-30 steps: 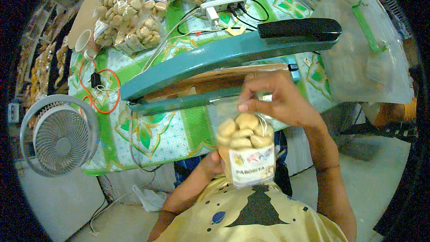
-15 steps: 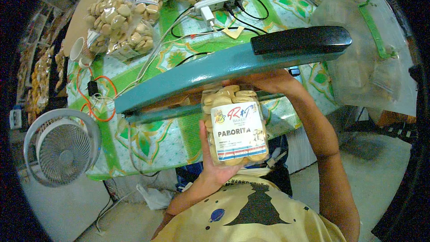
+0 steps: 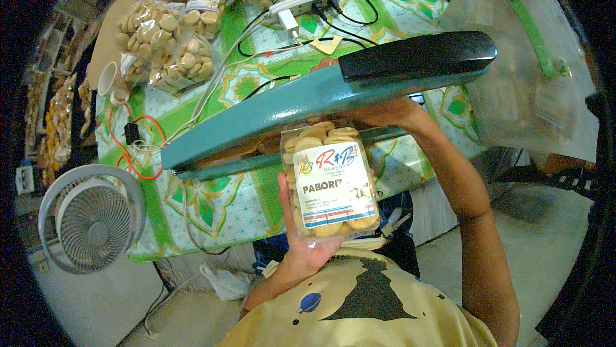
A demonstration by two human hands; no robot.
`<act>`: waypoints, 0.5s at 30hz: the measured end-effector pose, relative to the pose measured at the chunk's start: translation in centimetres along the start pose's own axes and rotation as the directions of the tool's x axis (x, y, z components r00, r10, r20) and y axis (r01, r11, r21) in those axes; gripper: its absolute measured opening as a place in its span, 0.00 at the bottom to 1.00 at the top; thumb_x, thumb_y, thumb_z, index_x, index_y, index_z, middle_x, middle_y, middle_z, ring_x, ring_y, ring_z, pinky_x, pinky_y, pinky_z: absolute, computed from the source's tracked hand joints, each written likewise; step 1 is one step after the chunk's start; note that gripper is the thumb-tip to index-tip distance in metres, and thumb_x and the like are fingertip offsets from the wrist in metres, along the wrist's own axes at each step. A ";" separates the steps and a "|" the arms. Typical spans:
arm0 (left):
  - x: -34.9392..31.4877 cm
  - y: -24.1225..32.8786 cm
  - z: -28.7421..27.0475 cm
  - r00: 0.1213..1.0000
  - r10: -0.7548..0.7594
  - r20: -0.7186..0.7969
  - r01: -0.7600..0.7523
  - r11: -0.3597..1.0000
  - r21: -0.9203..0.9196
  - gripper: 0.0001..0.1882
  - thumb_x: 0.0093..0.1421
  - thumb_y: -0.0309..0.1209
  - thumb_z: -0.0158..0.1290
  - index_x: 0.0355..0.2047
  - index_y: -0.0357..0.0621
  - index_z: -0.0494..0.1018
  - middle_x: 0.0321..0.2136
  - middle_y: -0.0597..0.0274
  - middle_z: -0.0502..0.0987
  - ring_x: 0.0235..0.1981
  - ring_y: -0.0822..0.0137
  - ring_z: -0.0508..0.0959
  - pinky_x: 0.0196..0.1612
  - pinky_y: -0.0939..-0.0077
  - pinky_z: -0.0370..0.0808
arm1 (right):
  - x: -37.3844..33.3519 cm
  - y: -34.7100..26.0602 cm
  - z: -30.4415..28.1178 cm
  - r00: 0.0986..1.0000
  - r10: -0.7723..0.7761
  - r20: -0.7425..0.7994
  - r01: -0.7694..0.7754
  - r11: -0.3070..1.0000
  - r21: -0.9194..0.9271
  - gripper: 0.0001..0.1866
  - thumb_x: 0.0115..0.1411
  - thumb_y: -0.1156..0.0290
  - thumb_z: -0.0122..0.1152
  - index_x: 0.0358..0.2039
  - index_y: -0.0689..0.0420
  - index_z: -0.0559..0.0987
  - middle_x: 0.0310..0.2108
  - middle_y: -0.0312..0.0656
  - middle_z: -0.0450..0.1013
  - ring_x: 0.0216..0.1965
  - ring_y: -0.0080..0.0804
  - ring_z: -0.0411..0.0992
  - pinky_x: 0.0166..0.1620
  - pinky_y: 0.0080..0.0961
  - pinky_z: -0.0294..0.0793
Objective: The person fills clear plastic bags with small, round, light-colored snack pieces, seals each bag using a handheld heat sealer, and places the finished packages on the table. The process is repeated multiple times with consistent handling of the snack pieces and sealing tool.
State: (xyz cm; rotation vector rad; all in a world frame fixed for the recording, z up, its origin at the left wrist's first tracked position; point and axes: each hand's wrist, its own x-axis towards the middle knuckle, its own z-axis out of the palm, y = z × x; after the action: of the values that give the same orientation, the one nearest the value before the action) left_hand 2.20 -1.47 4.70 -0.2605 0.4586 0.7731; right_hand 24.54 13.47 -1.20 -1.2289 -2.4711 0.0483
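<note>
My left hand (image 3: 305, 251) holds a clear plastic bag of round, pale biscuits (image 3: 330, 183) from below, its thumb along the left side. A white label with red and blue stripes covers the bag's front, which faces up toward me. The bag's top end reaches under the long teal arm of a bag heat sealer (image 3: 256, 116), which has a black handle (image 3: 417, 55) at its right end. Beneath that arm goes my right hand (image 3: 391, 114), close to the bag's top. Most of its fingers are hidden by the sealer; a bit of skin shows past the arm's far edge.
Several filled biscuit bags (image 3: 160, 32) lie at the far left, beside a paper cup (image 3: 110, 80). A white power strip (image 3: 305, 3) with plugs and cables sits behind the sealer. A round fan (image 3: 96, 222) stands at left. A large translucent plastic bag (image 3: 513, 84) is at right.
The view has shifted slightly. The biscuit bag has moved a little left with my left hand. A bit of skin now shows beyond the sealer's arm.
</note>
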 end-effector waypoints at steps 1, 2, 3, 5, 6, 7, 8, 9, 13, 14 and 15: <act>0.0 0.0 0.1 1.000 0.005 0.002 -0.005 1.000 0.010 0.47 0.56 0.72 0.39 0.65 0.53 0.59 0.62 0.56 0.65 0.60 0.50 0.68 0.61 0.42 0.61 | 0.1 0.1 -0.7 0.994 0.086 0.063 -0.101 0.949 0.299 0.31 0.59 0.42 0.57 0.52 0.53 0.77 0.51 0.45 0.75 0.52 0.43 0.72 0.58 0.36 0.68; -0.1 0.0 0.1 1.000 0.011 0.005 -0.011 1.000 0.021 0.47 0.56 0.72 0.39 0.66 0.53 0.58 0.62 0.55 0.65 0.60 0.50 0.67 0.62 0.42 0.61 | 0.3 0.1 -1.4 0.993 0.090 0.076 -0.116 0.862 0.493 0.30 0.59 0.45 0.59 0.52 0.55 0.76 0.50 0.46 0.75 0.51 0.41 0.73 0.57 0.35 0.68; 0.0 0.1 0.2 1.000 -0.003 0.025 0.003 1.000 -0.006 0.47 0.56 0.72 0.39 0.66 0.53 0.58 0.62 0.55 0.65 0.60 0.50 0.67 0.61 0.41 0.61 | 0.5 0.2 -2.3 0.987 0.114 0.115 -0.158 0.837 0.524 0.29 0.58 0.48 0.60 0.52 0.57 0.75 0.49 0.46 0.75 0.50 0.40 0.73 0.57 0.33 0.69; 0.1 0.2 0.2 0.997 -0.031 0.068 0.035 0.998 -0.057 0.47 0.56 0.72 0.39 0.66 0.54 0.57 0.63 0.54 0.64 0.61 0.48 0.66 0.61 0.39 0.61 | 1.5 0.3 -4.8 0.998 0.042 0.056 -0.062 0.898 0.437 0.27 0.59 0.61 0.63 0.54 0.62 0.70 0.47 0.45 0.73 0.49 0.33 0.72 0.57 0.27 0.69; 0.1 0.3 0.2 0.991 -0.041 0.127 0.050 0.996 -0.070 0.47 0.57 0.72 0.39 0.67 0.54 0.57 0.63 0.53 0.64 0.61 0.48 0.66 0.60 0.37 0.61 | 2.4 0.4 -6.4 0.998 0.066 -0.007 -0.053 0.854 0.518 0.25 0.60 0.61 0.63 0.53 0.62 0.71 0.46 0.44 0.73 0.47 0.32 0.72 0.55 0.27 0.70; 0.2 0.3 0.2 0.982 -0.049 0.184 0.065 0.994 -0.084 0.47 0.57 0.72 0.38 0.67 0.54 0.56 0.63 0.53 0.63 0.61 0.47 0.66 0.59 0.36 0.61 | 3.4 0.7 -8.5 0.993 0.094 -0.066 -0.037 0.802 0.597 0.24 0.60 0.61 0.62 0.52 0.62 0.71 0.45 0.43 0.74 0.46 0.32 0.72 0.54 0.27 0.71; 0.2 0.3 0.2 0.969 -0.055 0.239 0.081 0.992 -0.099 0.47 0.57 0.72 0.38 0.67 0.54 0.56 0.63 0.53 0.63 0.61 0.47 0.66 0.59 0.35 0.62 | 4.5 1.0 -10.8 0.985 0.126 -0.118 -0.015 0.742 0.671 0.23 0.60 0.60 0.62 0.50 0.62 0.72 0.44 0.43 0.74 0.45 0.31 0.72 0.53 0.27 0.71; 0.2 0.3 0.2 0.980 -0.047 0.192 0.061 0.996 -0.066 0.47 0.57 0.72 0.38 0.67 0.54 0.56 0.63 0.52 0.63 0.61 0.46 0.66 0.58 0.34 0.62 | 5.5 1.1 -13.4 0.973 0.163 -0.163 0.011 0.675 0.738 0.22 0.61 0.60 0.61 0.49 0.62 0.73 0.43 0.42 0.74 0.44 0.31 0.72 0.52 0.28 0.72; 0.2 0.2 0.3 0.981 -0.060 0.187 0.073 0.995 -0.062 0.48 0.57 0.72 0.38 0.67 0.53 0.56 0.63 0.50 0.63 0.61 0.46 0.66 0.58 0.34 0.63 | 7.9 -0.7 -21.8 0.933 0.354 -0.069 -0.115 0.473 0.874 0.18 0.67 0.55 0.53 0.39 0.59 0.78 0.32 0.44 0.76 0.33 0.26 0.75 0.38 0.27 0.77; 0.2 0.2 0.3 0.968 -0.079 0.237 0.102 0.991 -0.086 0.48 0.56 0.72 0.38 0.67 0.53 0.56 0.63 0.49 0.63 0.61 0.46 0.66 0.58 0.35 0.63 | 8.4 -1.4 -23.1 0.980 0.195 0.035 -0.152 0.624 0.767 0.19 0.67 0.53 0.52 0.41 0.58 0.78 0.36 0.45 0.76 0.36 0.28 0.75 0.42 0.29 0.77; 0.3 0.2 0.2 0.973 -0.074 0.218 0.096 0.991 -0.095 0.48 0.56 0.72 0.38 0.67 0.53 0.56 0.63 0.49 0.63 0.61 0.46 0.66 0.58 0.36 0.62 | 8.3 -2.5 -23.1 0.990 0.126 0.069 -0.140 0.740 0.658 0.18 0.65 0.56 0.55 0.40 0.60 0.78 0.34 0.44 0.76 0.34 0.29 0.73 0.40 0.29 0.74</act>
State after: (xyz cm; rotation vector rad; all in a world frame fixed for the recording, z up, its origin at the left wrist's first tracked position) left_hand 2.32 -1.08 4.74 -0.2895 0.2022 0.7329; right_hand 26.12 15.22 23.40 -1.0593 -2.0604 0.9045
